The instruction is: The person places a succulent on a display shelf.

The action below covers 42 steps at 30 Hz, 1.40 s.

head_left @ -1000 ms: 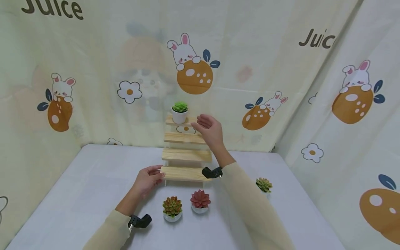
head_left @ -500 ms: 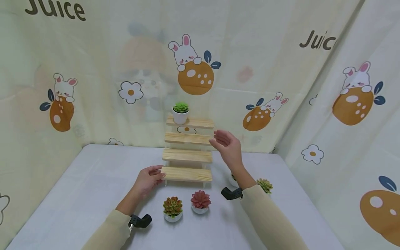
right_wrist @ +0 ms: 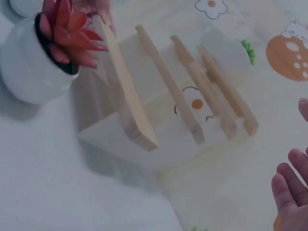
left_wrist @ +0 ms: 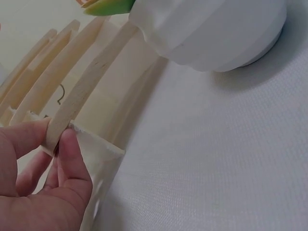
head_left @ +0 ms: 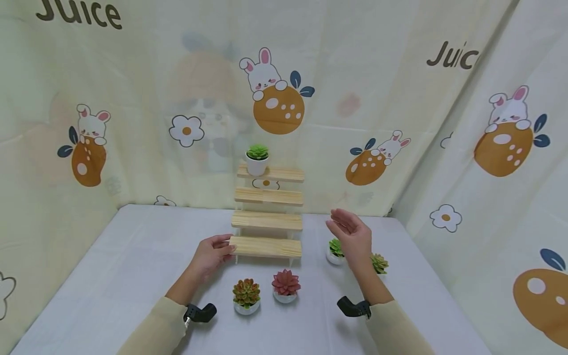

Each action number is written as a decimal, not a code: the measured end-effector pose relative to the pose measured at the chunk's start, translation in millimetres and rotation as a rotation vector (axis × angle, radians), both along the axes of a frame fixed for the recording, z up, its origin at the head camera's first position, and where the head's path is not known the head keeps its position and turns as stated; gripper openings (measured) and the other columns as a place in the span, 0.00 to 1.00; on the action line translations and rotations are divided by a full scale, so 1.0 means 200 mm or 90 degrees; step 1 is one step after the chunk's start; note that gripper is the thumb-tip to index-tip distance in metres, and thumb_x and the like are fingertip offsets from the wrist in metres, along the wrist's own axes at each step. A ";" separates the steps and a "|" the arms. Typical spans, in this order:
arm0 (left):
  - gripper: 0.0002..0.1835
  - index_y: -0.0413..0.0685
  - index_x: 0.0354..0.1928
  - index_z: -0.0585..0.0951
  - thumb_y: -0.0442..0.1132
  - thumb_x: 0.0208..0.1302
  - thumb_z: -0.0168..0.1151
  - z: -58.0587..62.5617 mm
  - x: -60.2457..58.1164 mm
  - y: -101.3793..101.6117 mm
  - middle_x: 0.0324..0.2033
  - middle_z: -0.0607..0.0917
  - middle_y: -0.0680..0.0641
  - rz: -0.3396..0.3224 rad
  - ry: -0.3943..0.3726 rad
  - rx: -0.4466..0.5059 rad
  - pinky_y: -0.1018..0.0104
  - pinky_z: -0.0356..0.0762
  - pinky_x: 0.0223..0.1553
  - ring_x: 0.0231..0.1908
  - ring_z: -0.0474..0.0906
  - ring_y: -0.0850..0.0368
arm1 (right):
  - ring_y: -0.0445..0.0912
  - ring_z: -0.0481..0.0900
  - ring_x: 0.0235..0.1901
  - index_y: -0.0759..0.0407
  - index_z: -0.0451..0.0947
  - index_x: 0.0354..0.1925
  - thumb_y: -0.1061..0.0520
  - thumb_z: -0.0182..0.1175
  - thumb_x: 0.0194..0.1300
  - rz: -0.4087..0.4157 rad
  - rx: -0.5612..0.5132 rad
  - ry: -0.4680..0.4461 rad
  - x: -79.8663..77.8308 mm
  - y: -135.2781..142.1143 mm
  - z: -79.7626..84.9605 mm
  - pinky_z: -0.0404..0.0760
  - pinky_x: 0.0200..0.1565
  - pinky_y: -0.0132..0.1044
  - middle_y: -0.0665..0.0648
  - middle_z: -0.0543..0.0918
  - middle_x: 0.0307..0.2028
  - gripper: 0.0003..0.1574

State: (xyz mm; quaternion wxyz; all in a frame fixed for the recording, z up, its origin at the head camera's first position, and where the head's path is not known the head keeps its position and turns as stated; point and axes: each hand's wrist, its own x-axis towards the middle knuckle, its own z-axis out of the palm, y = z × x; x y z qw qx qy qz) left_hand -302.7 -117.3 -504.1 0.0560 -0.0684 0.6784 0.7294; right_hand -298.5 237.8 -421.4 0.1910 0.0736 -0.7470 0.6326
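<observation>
Head view: right hand (head_left: 355, 242) leaving the wooden stand (head_left: 267, 220)

Its thumb and fingers are parted, holding nothing; the top tier's green succulent (head_left: 257, 151) is apparently standing placed. The left hand (head_left: 210, 256) is pinching the lowest tier (head_left: 267, 246). White pots are holding the red succulent (head_left: 286, 281) and orange-green succulent (head_left: 246, 293) in front, another succulent (head_left: 336, 247) beside the right hand.

Pretty much a curtained-off booth tbh: cream bunny-and-fruit print curtains (head_left: 359, 54) hang left, far and right around a white-covered surface (head_left: 120, 266). Can't tell what building it's in.
</observation>
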 end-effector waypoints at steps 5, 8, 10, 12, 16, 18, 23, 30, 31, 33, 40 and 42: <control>0.23 0.40 0.57 0.74 0.29 0.59 0.63 0.00 0.00 0.00 0.46 0.79 0.38 0.003 -0.001 0.003 0.63 0.83 0.41 0.38 0.80 0.55 | 0.54 0.78 0.54 0.62 0.75 0.55 0.54 0.69 0.54 -0.030 -0.003 0.010 0.09 0.07 -0.03 0.78 0.49 0.26 0.60 0.81 0.52 0.31; 0.23 0.40 0.57 0.74 0.30 0.59 0.63 0.00 -0.01 0.00 0.47 0.78 0.39 -0.002 -0.004 0.003 0.63 0.83 0.41 0.39 0.80 0.55 | 0.46 0.79 0.52 0.59 0.76 0.54 0.53 0.70 0.53 -0.069 0.028 0.018 0.13 0.12 -0.09 0.78 0.51 0.28 0.56 0.82 0.51 0.30; 0.23 0.40 0.58 0.74 0.30 0.59 0.63 0.00 -0.01 0.00 0.47 0.78 0.38 -0.006 -0.003 0.000 0.63 0.83 0.41 0.38 0.80 0.55 | 0.40 0.79 0.49 0.54 0.78 0.52 0.49 0.71 0.52 -0.112 0.082 0.036 0.14 0.16 -0.14 0.77 0.52 0.27 0.51 0.82 0.50 0.29; 0.23 0.40 0.57 0.75 0.30 0.59 0.63 0.00 -0.01 0.00 0.46 0.78 0.39 0.001 -0.004 -0.002 0.63 0.83 0.40 0.38 0.80 0.55 | 0.36 0.79 0.48 0.51 0.79 0.52 0.48 0.71 0.51 -0.164 0.157 0.073 0.15 0.20 -0.19 0.75 0.52 0.23 0.48 0.82 0.49 0.29; 0.22 0.38 0.57 0.74 0.29 0.59 0.63 0.00 0.00 -0.01 0.46 0.79 0.38 0.001 0.007 -0.007 0.63 0.83 0.40 0.37 0.80 0.55 | 0.38 0.78 0.50 0.51 0.80 0.52 0.52 0.75 0.47 -0.250 0.261 0.163 0.17 0.29 -0.26 0.70 0.51 0.17 0.49 0.83 0.50 0.31; 0.23 0.39 0.57 0.74 0.29 0.59 0.63 0.00 0.00 -0.01 0.47 0.79 0.38 -0.003 0.007 -0.006 0.63 0.83 0.40 0.37 0.81 0.55 | 0.39 0.77 0.51 0.51 0.80 0.52 0.53 0.75 0.45 -0.275 0.281 0.187 0.18 0.33 -0.28 0.67 0.52 0.15 0.50 0.83 0.50 0.32; 0.22 0.42 0.57 0.75 0.30 0.58 0.63 0.00 -0.01 0.00 0.47 0.79 0.39 0.002 -0.010 -0.009 0.62 0.83 0.41 0.38 0.81 0.55 | 0.45 0.74 0.57 0.54 0.81 0.50 0.53 0.76 0.43 -0.320 0.303 0.206 0.21 0.42 -0.32 0.65 0.60 0.26 0.53 0.83 0.50 0.32; 0.23 0.40 0.57 0.75 0.30 0.58 0.64 0.00 -0.01 0.00 0.47 0.78 0.38 -0.002 -0.012 -0.001 0.61 0.83 0.42 0.37 0.81 0.55 | 0.59 0.67 0.61 0.61 0.81 0.49 0.56 0.79 0.36 -0.370 0.299 0.182 0.23 0.54 -0.39 0.60 0.62 0.59 0.60 0.79 0.55 0.37; 0.23 0.40 0.57 0.75 0.30 0.58 0.64 0.00 -0.01 0.00 0.47 0.78 0.38 -0.002 -0.013 0.000 0.61 0.83 0.42 0.37 0.81 0.55 | 0.58 0.67 0.61 0.61 0.80 0.50 0.55 0.79 0.36 -0.369 0.295 0.165 0.24 0.56 -0.39 0.60 0.62 0.59 0.59 0.78 0.55 0.38; 0.23 0.40 0.57 0.75 0.30 0.58 0.64 -0.01 -0.01 0.00 0.47 0.79 0.38 -0.002 -0.011 0.001 0.61 0.83 0.43 0.37 0.81 0.55 | 0.57 0.65 0.62 0.59 0.79 0.53 0.54 0.79 0.37 -0.364 0.286 0.118 0.25 0.57 -0.40 0.60 0.62 0.59 0.58 0.76 0.58 0.41; 0.24 0.40 0.57 0.74 0.29 0.58 0.64 -0.02 -0.02 0.00 0.47 0.78 0.38 -0.002 -0.008 0.015 0.62 0.83 0.41 0.38 0.80 0.55 | 0.54 0.60 0.66 0.51 0.67 0.65 0.45 0.76 0.43 -0.326 0.239 -0.084 0.29 0.58 -0.38 0.63 0.62 0.57 0.56 0.66 0.66 0.52; 0.24 0.39 0.58 0.74 0.29 0.58 0.64 -0.02 -0.02 -0.01 0.47 0.77 0.38 -0.004 -0.008 0.021 0.62 0.83 0.41 0.38 0.80 0.55 | 0.53 0.61 0.66 0.49 0.63 0.67 0.42 0.75 0.44 -0.314 0.222 -0.131 0.29 0.58 -0.39 0.66 0.61 0.55 0.56 0.65 0.67 0.54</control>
